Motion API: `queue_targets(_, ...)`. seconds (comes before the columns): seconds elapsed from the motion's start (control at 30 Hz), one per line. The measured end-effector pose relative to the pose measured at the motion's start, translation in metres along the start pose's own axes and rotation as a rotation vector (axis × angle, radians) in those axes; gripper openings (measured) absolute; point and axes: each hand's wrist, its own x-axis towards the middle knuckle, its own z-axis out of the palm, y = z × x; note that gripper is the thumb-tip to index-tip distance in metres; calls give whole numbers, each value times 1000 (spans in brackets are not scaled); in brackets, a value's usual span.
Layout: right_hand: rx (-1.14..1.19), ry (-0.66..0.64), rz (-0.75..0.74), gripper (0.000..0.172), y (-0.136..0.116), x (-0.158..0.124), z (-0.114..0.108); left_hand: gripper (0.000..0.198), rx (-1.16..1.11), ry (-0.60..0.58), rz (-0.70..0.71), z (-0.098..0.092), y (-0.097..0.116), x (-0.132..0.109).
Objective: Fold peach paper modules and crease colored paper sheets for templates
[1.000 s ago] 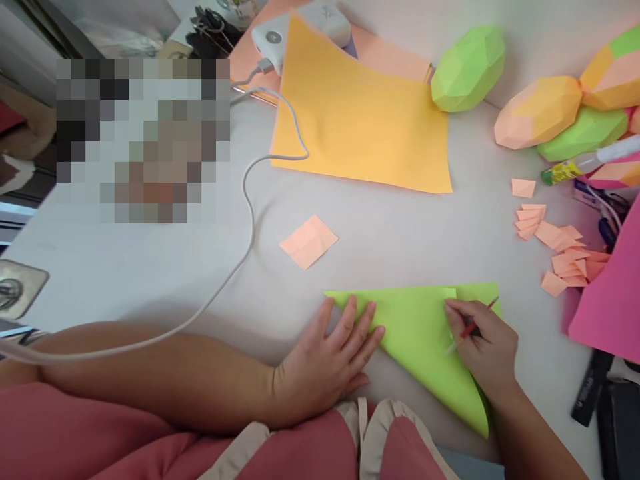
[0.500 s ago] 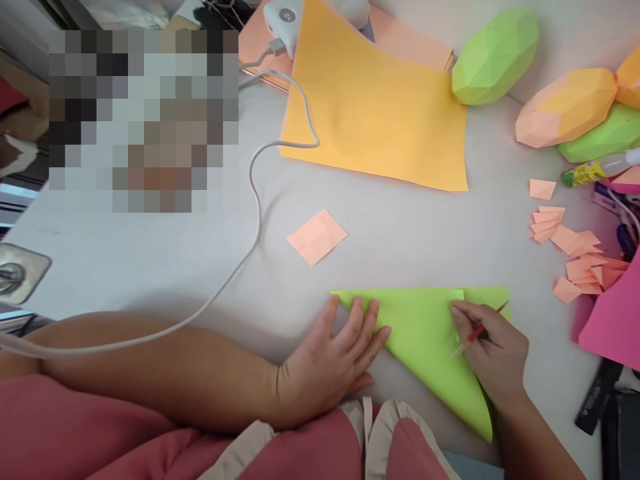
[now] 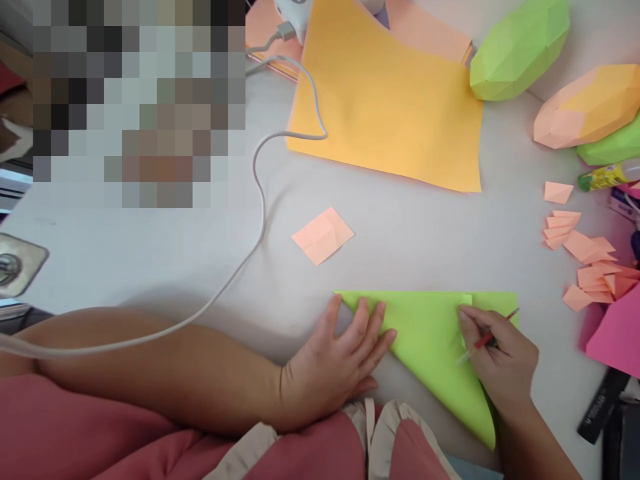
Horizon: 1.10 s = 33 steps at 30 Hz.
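Note:
A lime green paper (image 3: pixel 430 340), folded into a triangle, lies on the white table (image 3: pixel 410 240) in front of me. My left hand (image 3: pixel 335 360) rests flat on its left corner, fingers spread and pressing it down. My right hand (image 3: pixel 500 360) is closed on a thin red pen (image 3: pixel 487 340), whose tip touches the green paper near the fold's right edge. A small peach paper square (image 3: pixel 323 235) lies just beyond the green sheet.
A large orange sheet (image 3: pixel 390 107) lies at the back with a white cable (image 3: pixel 260 200) looping beside it. Faceted paper models (image 3: pixel 520 50) stand back right. Several peach folded pieces (image 3: pixel 585 250), a glue bottle (image 3: pixel 607 177) and pink paper (image 3: pixel 617 333) crowd the right edge.
The view has shifted so everything sits a little further right and the back objects higher. Both hands keep their places on the green paper.

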Motion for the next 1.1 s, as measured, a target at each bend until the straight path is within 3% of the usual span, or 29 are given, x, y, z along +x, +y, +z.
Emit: queue_targets(1.1, -87, -37, -62, 10, -2, 2, -3, 60, -51, -3, -25, 1, -1, -2)
